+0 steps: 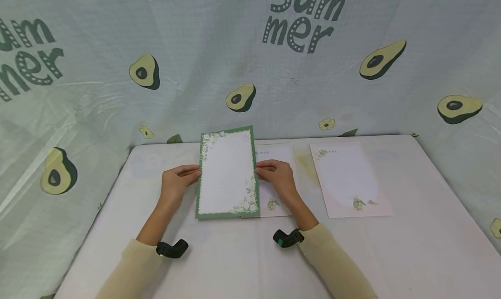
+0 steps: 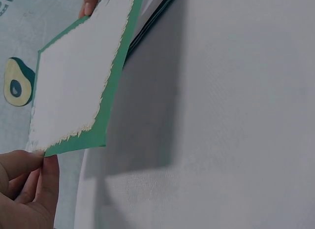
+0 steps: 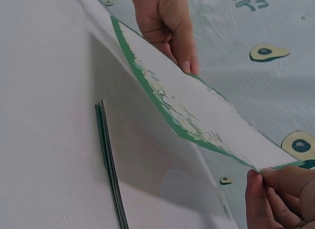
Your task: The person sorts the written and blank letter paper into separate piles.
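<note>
A sheet of stationery paper (image 1: 227, 173) with a green border and white flowers in two corners is held raised and tilted over the table, its shadow below it. My left hand (image 1: 174, 184) pinches its left edge between thumb and fingers. On the opposite edge my right hand (image 1: 278, 177) pinches it the same way; in the right wrist view the fingertips (image 3: 256, 177) show right at the green border. Partly behind this sheet lies a pale pink sheet (image 1: 272, 205) with a small flower print. In the right wrist view, several dark-green-edged layers (image 3: 109, 162) show at its side.
A second pale pink sheet (image 1: 348, 181) with flower prints lies to the right on the white-covered table (image 1: 219, 255). Behind the table hangs a light curtain (image 1: 188, 38) printed with avocados and lettering. Black wrist devices (image 1: 172, 249) sit at both sleeves.
</note>
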`<state>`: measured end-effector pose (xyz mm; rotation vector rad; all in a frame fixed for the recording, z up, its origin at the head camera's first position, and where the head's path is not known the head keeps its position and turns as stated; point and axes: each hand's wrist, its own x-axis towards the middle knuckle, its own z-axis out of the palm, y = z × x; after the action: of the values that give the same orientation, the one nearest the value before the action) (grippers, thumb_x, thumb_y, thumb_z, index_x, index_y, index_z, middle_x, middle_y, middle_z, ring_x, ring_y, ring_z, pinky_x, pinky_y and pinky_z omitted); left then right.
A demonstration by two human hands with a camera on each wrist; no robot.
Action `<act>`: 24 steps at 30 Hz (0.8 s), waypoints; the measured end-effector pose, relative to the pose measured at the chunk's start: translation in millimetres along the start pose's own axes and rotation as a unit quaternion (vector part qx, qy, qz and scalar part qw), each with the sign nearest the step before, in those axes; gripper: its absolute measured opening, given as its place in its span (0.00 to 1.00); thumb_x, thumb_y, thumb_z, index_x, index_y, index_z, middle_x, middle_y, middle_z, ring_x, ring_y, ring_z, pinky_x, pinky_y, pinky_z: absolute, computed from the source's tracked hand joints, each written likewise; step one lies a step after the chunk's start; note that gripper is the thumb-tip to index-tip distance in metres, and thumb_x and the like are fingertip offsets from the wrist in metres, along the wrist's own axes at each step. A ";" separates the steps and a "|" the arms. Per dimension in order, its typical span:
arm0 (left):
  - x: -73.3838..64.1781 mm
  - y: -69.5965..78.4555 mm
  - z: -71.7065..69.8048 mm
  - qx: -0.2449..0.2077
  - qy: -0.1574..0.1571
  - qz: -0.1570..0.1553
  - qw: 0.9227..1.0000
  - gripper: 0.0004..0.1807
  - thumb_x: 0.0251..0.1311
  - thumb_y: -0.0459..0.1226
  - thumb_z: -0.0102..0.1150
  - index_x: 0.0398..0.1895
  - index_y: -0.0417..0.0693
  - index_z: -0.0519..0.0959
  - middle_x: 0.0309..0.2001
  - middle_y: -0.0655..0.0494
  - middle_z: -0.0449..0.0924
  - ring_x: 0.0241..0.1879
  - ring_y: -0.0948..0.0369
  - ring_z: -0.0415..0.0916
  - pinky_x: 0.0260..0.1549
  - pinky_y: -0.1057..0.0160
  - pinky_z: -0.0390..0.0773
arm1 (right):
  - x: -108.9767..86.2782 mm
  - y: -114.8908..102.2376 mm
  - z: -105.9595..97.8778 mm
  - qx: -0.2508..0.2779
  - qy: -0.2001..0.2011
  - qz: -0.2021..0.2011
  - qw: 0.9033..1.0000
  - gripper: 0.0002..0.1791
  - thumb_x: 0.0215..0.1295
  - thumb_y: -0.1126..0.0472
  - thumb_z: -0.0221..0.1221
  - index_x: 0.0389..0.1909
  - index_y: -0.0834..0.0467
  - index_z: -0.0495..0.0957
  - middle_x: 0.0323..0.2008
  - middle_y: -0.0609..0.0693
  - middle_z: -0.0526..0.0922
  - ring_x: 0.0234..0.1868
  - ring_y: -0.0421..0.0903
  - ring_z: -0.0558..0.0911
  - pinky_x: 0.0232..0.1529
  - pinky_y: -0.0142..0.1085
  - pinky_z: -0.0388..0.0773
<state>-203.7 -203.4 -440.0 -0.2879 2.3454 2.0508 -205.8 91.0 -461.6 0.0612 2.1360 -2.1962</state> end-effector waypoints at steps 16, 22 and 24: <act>-4.6 2.6 -23.9 0.018 0.003 0.007 1.000 0.18 0.66 0.27 0.64 0.56 0.24 0.78 0.37 0.58 0.87 0.37 0.69 0.85 0.43 0.70 0.86 | 1.6 4.4 23.2 -0.007 -0.005 0.008 1.000 0.08 0.64 0.67 0.69 0.43 0.64 0.87 0.37 0.58 0.89 0.35 0.47 0.89 0.43 0.39 0.88; -6.8 1.7 -30.2 0.015 -0.001 0.005 1.000 0.19 0.67 0.28 0.63 0.57 0.24 0.77 0.37 0.58 0.87 0.37 0.70 0.84 0.43 0.70 0.86 | 2.2 4.4 28.9 -0.008 -0.005 0.005 1.000 0.08 0.63 0.68 0.69 0.42 0.64 0.87 0.37 0.58 0.89 0.34 0.46 0.89 0.43 0.39 0.89; -6.9 1.5 -32.4 0.019 -0.001 0.003 1.000 0.19 0.67 0.28 0.63 0.58 0.24 0.77 0.36 0.59 0.87 0.37 0.70 0.84 0.43 0.70 0.86 | 2.3 3.9 30.7 -0.006 -0.008 0.001 1.000 0.08 0.63 0.68 0.69 0.42 0.65 0.87 0.36 0.57 0.89 0.34 0.45 0.89 0.42 0.39 0.89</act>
<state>-193.5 -234.2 -433.1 -0.2788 2.3841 2.0060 -207.0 60.2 -464.8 0.0459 2.1400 -2.1737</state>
